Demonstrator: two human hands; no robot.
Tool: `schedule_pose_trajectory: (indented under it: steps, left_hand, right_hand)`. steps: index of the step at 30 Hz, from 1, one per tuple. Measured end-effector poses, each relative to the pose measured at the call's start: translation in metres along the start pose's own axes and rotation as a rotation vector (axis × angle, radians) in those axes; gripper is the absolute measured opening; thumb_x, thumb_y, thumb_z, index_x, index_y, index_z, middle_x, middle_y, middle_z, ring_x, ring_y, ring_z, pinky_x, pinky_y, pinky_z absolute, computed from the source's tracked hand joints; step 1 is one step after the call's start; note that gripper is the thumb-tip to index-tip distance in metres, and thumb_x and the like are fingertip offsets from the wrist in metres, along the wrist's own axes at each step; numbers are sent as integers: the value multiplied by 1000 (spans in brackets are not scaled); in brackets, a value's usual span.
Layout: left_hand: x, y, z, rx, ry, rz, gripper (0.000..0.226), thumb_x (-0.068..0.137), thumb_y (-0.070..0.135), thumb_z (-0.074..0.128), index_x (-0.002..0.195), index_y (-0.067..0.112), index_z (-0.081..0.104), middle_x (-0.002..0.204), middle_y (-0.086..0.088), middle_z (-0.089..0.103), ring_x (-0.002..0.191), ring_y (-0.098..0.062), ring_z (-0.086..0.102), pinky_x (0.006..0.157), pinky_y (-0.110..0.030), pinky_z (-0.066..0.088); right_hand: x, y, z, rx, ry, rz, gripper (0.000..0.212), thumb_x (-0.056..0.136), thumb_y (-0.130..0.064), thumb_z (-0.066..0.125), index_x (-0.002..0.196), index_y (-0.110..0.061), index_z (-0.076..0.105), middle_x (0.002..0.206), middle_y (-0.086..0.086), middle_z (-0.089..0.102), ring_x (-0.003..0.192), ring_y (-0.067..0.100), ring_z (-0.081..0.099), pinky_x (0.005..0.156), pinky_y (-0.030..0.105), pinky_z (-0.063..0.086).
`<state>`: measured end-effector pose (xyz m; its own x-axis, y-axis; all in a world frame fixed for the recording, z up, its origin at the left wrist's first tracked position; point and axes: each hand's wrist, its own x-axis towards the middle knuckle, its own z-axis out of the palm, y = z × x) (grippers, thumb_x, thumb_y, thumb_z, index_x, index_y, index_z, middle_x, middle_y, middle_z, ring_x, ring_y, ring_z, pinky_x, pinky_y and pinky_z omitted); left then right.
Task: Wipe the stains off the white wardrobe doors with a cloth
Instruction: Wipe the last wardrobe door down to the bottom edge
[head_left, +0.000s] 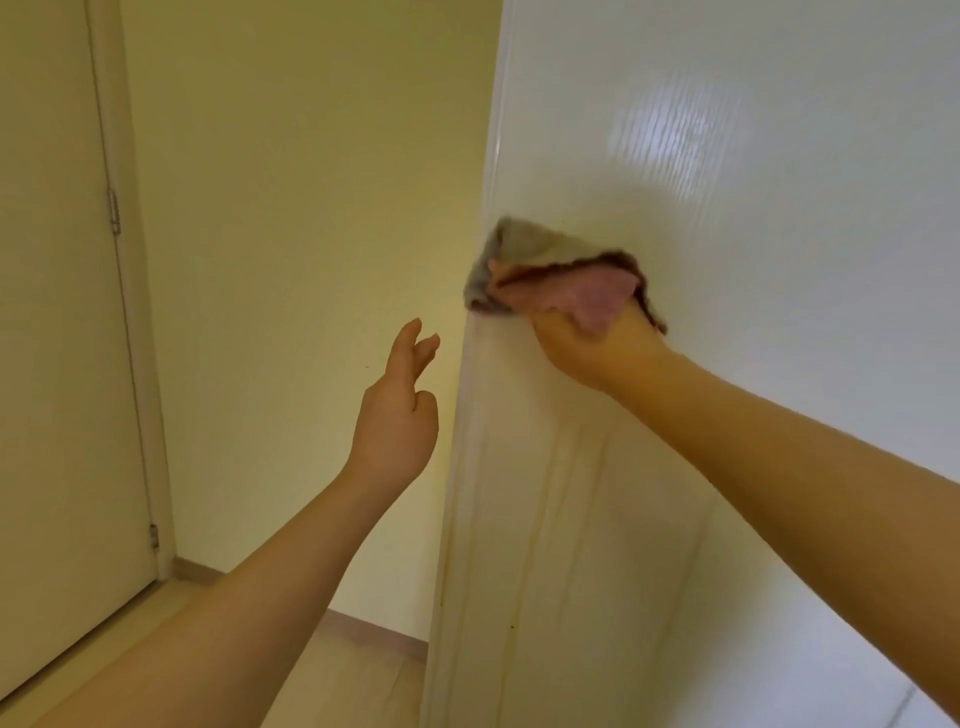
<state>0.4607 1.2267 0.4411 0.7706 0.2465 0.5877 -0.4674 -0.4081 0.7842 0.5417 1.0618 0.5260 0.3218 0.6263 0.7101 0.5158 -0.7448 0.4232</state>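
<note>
The white wardrobe door (753, 208) fills the right half of the view, its left edge running down the middle. Faint yellowish streaks (561, 493) run down the door below the cloth, with a small dark speck near the bottom. My right hand (582, 338) presses a grey and pink cloth (524, 249) flat against the door near its left edge. My left hand (400, 410) hovers in the air just left of the door's edge, fingers extended and holding nothing.
A cream wall (301, 208) stands behind the wardrobe's edge. At the far left is a closed room door (57, 312) with hinges on its frame. Pale wood flooring (337, 675) and a baseboard show at the bottom.
</note>
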Motion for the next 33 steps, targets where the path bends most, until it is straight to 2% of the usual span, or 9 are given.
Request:
schedule_pose_trajectory:
  steps: [4,8,11,14,17,20,25,30,33]
  left_hand:
    - [-5,-5,2,2,107,-19,72,83,-17,28,148,15,25,146,2,41,112,16,41,78,0,33]
    - [-11,-10,-8,128,215,-20,70,85,-15,30,149,13,24,151,-1,34,136,-14,33,91,-1,17]
    - [-13,-15,-13,182,225,-57,71,85,-13,30,149,16,22,152,1,32,137,-16,32,90,-3,18]
    - [-14,-15,-11,192,226,-77,71,85,-13,30,150,16,22,152,1,31,137,-16,32,93,-7,21]
    - [-18,-13,-10,200,213,-51,70,85,-15,31,149,13,23,152,-2,31,138,-16,29,93,0,14]
    - [-17,-10,-16,204,213,-33,71,85,-15,30,149,13,22,152,-1,31,138,-16,29,92,-2,15]
    - [-19,-10,-17,209,226,-53,71,85,-14,30,150,15,22,152,0,32,137,-16,31,89,-3,18]
    - [-26,-9,-14,202,191,-52,71,86,-13,31,150,15,22,152,0,32,135,-15,33,88,-2,17]
    - [-26,-5,-13,192,190,-56,71,86,-13,30,150,17,21,151,2,33,124,-12,42,86,-7,24]
  right_hand:
    - [0,-41,-8,46,131,-187,43,84,-3,36,118,-6,62,127,12,58,123,29,49,108,35,28]
    - [-51,-63,17,206,-165,-433,37,87,-15,41,111,-7,68,122,8,62,117,21,55,106,36,35]
    - [-3,-28,2,120,-9,-324,43,95,-37,40,133,-20,50,144,-6,37,134,6,29,113,22,14]
    - [20,-35,-10,158,111,-46,45,84,-10,31,115,-3,63,125,6,58,122,18,51,103,26,28]
    - [-32,-64,14,48,-39,-377,45,76,-6,33,100,-1,70,109,13,68,109,32,60,103,38,28]
    - [-41,-47,2,-21,-286,-428,38,91,-22,36,117,-18,64,116,5,63,111,26,56,99,38,39]
    - [26,-13,-21,15,183,-90,42,84,-9,36,113,-7,66,122,12,61,120,30,53,107,32,26]
    - [-54,-47,18,-1,-54,-545,35,79,-8,44,101,0,70,109,16,67,102,34,63,99,32,30]
    - [-48,-8,-4,57,-32,-319,38,85,-39,54,113,-15,67,117,-3,64,111,17,60,91,12,36]
